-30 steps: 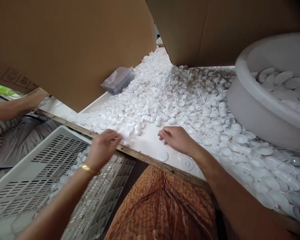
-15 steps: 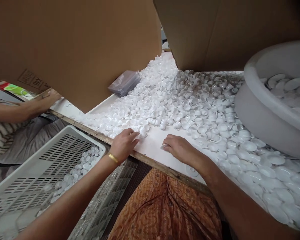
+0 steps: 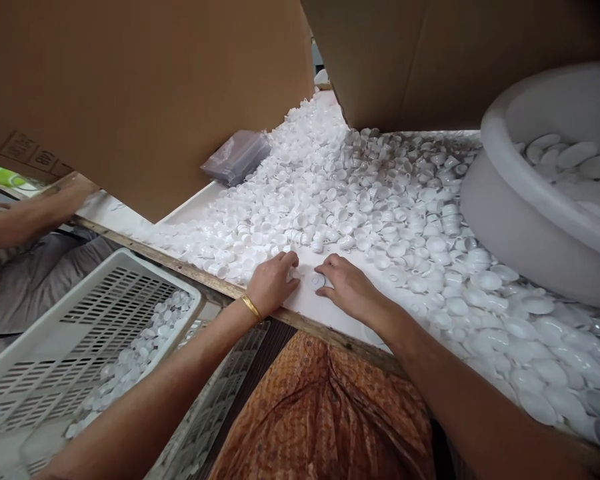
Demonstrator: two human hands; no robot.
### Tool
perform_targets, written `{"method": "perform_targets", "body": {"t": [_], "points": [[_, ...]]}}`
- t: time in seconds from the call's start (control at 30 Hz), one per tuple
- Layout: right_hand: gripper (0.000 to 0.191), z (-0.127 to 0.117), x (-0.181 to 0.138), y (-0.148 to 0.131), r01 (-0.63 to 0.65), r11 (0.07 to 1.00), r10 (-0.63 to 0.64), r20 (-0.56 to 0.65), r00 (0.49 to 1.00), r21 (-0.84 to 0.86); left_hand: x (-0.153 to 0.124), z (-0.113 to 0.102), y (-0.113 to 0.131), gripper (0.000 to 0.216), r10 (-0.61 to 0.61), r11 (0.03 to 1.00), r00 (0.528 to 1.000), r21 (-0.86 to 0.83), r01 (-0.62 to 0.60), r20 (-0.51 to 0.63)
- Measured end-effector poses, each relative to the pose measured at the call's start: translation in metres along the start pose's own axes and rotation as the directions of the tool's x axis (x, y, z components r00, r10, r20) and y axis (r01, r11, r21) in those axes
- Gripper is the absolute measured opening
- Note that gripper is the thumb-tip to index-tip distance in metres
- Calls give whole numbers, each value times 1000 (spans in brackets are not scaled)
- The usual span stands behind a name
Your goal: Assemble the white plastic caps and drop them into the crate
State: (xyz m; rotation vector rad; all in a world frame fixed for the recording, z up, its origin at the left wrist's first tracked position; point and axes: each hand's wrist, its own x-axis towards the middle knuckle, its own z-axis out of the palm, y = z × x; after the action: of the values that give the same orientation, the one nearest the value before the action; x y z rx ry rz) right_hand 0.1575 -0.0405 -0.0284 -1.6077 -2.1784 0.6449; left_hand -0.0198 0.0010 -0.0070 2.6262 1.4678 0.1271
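My right hand (image 3: 349,285) pinches a small round white saucer (image 3: 319,281) by its edge, just over the table's bare strip. Facing it, my left hand (image 3: 274,283), with a gold bracelet at the wrist, has thumb and fingers closed around a small white cup (image 3: 294,273), mostly hidden by the fingers. Cup and saucer are close together but apart. Beyond the hands spreads a heap of small white cups (image 3: 300,180). To the right lie many small white saucers (image 3: 535,343).
A large white tub (image 3: 505,227) with saucers inside stands at right. Cardboard boxes (image 3: 145,87) rise behind, near a clear plastic packet (image 3: 237,157). At lower left sits a slotted white crate (image 3: 93,300) partly filled with small white pieces. Another person's arm (image 3: 35,210) rests at far left.
My left hand has moved right and my right hand slightly left, so they are closer together. The saucer in my right hand has turned its flat face into view. The camera view has shifted slightly.
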Motion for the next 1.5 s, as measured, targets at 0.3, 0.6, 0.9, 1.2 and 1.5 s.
{"method": "perform_targets", "body": {"t": [0.3,0.6,0.9,1.2,1.5], "points": [[31,3,2,1,-42,998,44,-36,998,39,-2,9,17,14,23,959,999,-280,-35,-47],[27,8,5,2,-63,998,62,-40,997,-16,-2,5,14,25,304,951,945,-28,-309,-120],[23,9,8,6,-89,995,90,-29,995,52,7,-2,16,28,396,910,916,108,-401,66],[14,1,15,4,-108,962,141,-118,983,252,12,-3,15,24,400,909,910,79,-409,107],[10,6,22,3,-190,968,207,-93,974,167,1,13,13,23,322,947,947,-4,-322,3]]}}
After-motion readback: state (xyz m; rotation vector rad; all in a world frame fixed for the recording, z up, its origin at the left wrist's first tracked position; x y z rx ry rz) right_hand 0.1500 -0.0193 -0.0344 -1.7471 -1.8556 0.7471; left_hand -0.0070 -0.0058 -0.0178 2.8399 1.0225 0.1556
